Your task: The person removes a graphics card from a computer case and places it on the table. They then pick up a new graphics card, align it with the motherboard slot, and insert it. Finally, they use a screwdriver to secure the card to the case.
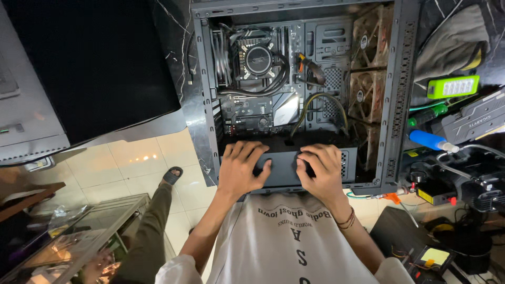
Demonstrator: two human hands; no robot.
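Both hands, left hand [241,169] and right hand [322,169], press flat, fingers spread wide, on the black shroud [284,167] inside the open PC case [401,100]. Best to keep pressure even and avoid the cables [315,102].

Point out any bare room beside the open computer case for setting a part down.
Left of the case, the black panel lies bare. Right of it is crowded: green device, blue-capped tube, graphics card, cables. Both hands, left and right, press the black shroud.
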